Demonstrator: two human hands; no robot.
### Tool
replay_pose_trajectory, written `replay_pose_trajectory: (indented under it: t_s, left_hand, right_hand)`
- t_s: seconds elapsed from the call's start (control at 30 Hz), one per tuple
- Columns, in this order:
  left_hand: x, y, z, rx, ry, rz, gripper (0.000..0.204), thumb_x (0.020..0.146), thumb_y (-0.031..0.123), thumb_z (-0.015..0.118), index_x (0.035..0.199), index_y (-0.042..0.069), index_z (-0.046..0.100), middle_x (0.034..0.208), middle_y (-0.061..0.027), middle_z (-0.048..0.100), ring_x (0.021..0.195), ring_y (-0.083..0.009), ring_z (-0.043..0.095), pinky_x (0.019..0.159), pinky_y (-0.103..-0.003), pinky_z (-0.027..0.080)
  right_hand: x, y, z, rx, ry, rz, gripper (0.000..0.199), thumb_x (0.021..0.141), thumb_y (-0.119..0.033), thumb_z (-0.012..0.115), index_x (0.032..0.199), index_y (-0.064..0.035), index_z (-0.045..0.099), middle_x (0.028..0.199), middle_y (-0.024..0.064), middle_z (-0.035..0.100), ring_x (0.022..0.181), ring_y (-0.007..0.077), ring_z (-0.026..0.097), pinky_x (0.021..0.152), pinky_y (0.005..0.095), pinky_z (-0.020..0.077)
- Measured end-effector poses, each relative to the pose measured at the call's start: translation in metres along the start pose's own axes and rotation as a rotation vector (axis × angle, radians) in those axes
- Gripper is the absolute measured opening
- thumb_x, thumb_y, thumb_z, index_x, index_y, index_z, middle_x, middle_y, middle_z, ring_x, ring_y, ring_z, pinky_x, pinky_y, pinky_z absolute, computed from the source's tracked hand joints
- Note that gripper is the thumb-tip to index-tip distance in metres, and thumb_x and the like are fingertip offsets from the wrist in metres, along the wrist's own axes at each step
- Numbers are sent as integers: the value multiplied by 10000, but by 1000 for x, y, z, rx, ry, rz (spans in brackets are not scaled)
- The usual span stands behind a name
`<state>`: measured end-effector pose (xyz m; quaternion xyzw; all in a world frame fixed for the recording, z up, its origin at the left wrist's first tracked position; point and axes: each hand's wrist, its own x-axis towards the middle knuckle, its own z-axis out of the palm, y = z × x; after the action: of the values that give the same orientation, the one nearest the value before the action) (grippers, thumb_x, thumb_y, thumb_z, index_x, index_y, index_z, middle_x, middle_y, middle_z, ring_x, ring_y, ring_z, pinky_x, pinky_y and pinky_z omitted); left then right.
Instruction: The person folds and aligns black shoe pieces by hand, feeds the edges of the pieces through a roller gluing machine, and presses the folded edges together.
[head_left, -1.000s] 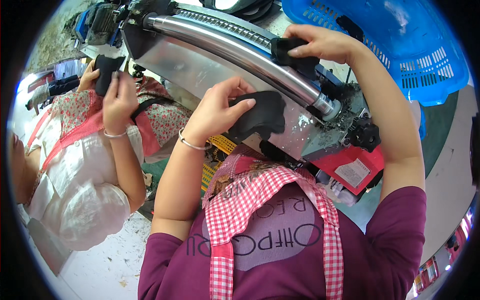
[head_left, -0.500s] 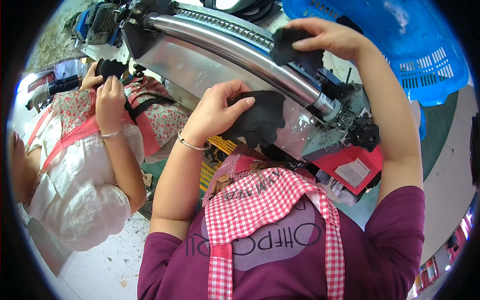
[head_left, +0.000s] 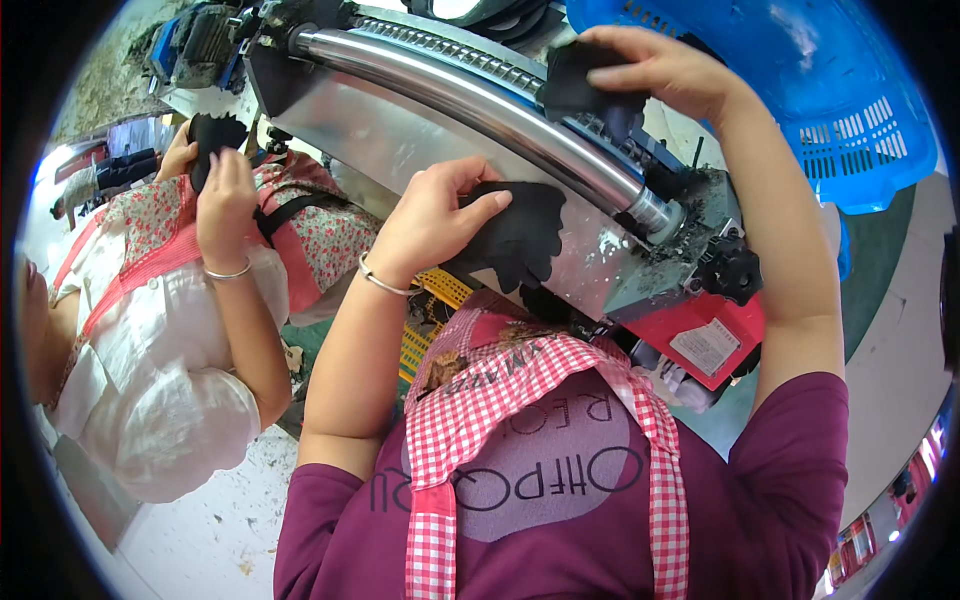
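Observation:
My left hand (head_left: pixel 447 215) pinches a stack of thin black cut pieces (head_left: pixel 520 232) with wavy edges, thumb on top. This stack lies over the near metal plate of a roller machine. Beyond the shiny steel roller (head_left: pixel 480 105), my right hand (head_left: pixel 660 68) grips another flat black piece (head_left: pixel 585 82) between thumb and fingers. That piece is held above the far side of the roller, near its right part. Whether it is one layer or several I cannot tell.
A blue plastic basket (head_left: pixel 850 110) stands at the far right. A black knob (head_left: pixel 730 270) sticks out at the machine's right end, above a red box (head_left: pixel 705 338). At left, a co-worker's hand (head_left: pixel 228 190) is near a black piece. A yellow crate (head_left: pixel 418 345) is below.
My right hand has shifted slightly up and back with its black piece. The stack in my left hand has tilted a little. The co-worker's black piece has turned.

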<state>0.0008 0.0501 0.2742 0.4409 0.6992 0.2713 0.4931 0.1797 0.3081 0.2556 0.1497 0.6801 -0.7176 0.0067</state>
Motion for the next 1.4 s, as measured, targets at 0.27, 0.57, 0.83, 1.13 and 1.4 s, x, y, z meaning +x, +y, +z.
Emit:
replay_pose_trajectory:
  t_s: [0.27, 0.57, 0.83, 1.13, 1.4]
  left_hand:
    - [8, 4, 7, 158, 170, 85, 229, 859, 208, 693, 889, -16, 658, 726, -140, 665, 684, -198, 653, 645, -334, 499]
    - [12, 20, 8, 309, 184, 12, 235, 824, 205, 714, 903, -11, 668, 739, -160, 675, 686, -241, 681, 659, -350, 512]
    - [7, -5, 3, 29, 58, 10, 244, 875, 208, 697, 872, -32, 655, 738, -95, 670, 676, -115, 617, 641, -279, 497]
    - [0, -8, 5, -238, 7, 21, 196, 893, 156, 671, 907, -38, 648, 723, -66, 661, 699, -83, 610, 630, -256, 490]
    - [8, 15, 10, 347, 186, -21, 273, 837, 238, 707, 865, -29, 656, 700, -203, 632, 658, -279, 664, 639, -360, 507]
  right_hand:
    - [5, -12, 15, -319, -115, 402, 506, 875, -279, 697, 1306, -70, 534, 1132, 12, 586, 1071, 115, 494, 895, 290, 426]
    - [2, -12, 15, -118, -62, 278, 481, 883, -186, 668, 1320, -31, 538, 1260, 64, 591, 1142, 135, 554, 963, 276, 450]
    - [2, -9, 2, 78, -137, 78, 491, 887, -185, 672, 1333, -32, 533, 1192, 36, 636, 1086, 113, 583, 954, 263, 450]
    - [6, 3, 10, -205, -140, 235, 520, 879, -249, 699, 1333, -53, 538, 1235, 31, 573, 1144, 127, 505, 993, 269, 394]
    - [-5, -3, 6, 83, 152, 239, 530, 859, -246, 719, 1303, -8, 553, 1168, 71, 653, 1088, 133, 595, 920, 311, 487]
